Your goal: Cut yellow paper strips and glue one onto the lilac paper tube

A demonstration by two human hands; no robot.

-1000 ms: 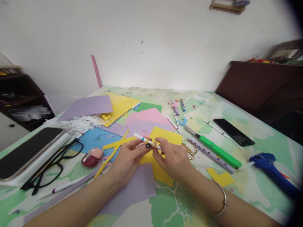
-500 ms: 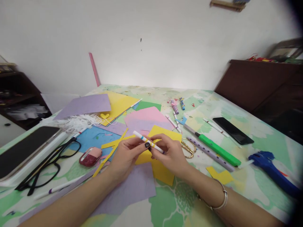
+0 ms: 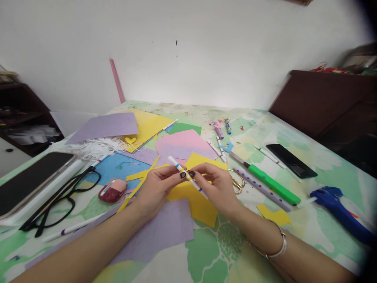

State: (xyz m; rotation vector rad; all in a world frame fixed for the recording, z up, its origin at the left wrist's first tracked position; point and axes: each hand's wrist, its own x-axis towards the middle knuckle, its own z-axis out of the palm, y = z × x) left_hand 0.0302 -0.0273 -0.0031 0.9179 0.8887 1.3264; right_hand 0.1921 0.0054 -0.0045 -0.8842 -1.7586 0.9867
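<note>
Green-and-white patterned counter (image 3: 207, 247): fingers (image 3: 173, 181) of left hand (image 3: 154, 190) and right hand (image 3: 218, 188) were clamped on slim white colour-banded stick (image 3: 189, 177).

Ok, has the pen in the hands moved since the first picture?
Yes: judged against the yellow paper lying beneath, the pen has swung steeper in the view, its right end now reaching further down.

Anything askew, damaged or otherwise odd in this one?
Two things: the green cutter lies at the right with its blade apparently out, which looks unsafe, and the otherwise plain white wall bears a dark mark; chip or stain, I cannot tell.
</note>
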